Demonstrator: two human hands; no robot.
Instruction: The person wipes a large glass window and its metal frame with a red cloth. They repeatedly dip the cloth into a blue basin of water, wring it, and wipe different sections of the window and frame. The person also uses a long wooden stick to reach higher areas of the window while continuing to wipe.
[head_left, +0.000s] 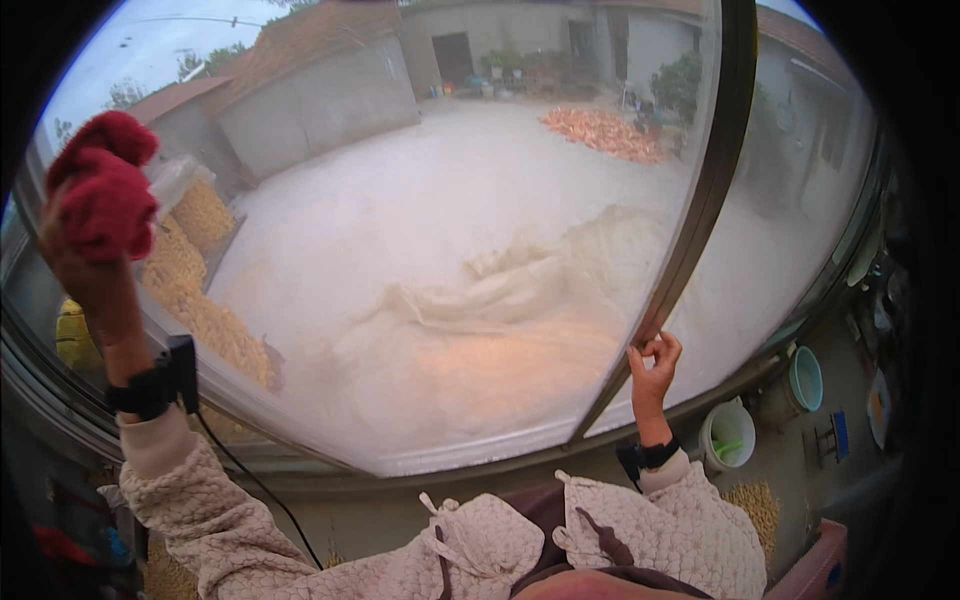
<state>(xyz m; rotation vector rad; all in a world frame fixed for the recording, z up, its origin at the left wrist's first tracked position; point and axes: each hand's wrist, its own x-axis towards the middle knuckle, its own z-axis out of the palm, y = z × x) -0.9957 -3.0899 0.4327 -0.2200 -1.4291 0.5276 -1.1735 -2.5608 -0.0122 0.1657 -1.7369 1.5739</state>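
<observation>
My left hand (82, 259) is raised at the far left with a bunched red cloth (109, 187) in its grip, in front of the window's left part. My right hand (654, 367) is at the lower end of the brown metal window frame bar (694, 202), its fingers curled against the bar's edge. Between the hands is a large glass pane (420, 225), hazy in its middle and lower part. Both wrists wear black bands with small devices; a cable (255, 480) hangs from the left one.
At the right stand a white bucket (727, 435) with a green thing inside, a light blue basin (806, 379) and a small blue stool (841, 435). Peanut-like heaps (756, 510) lie on the floor. Through the glass show a yard, yellow corn (202, 217) and an orange heap (600, 135).
</observation>
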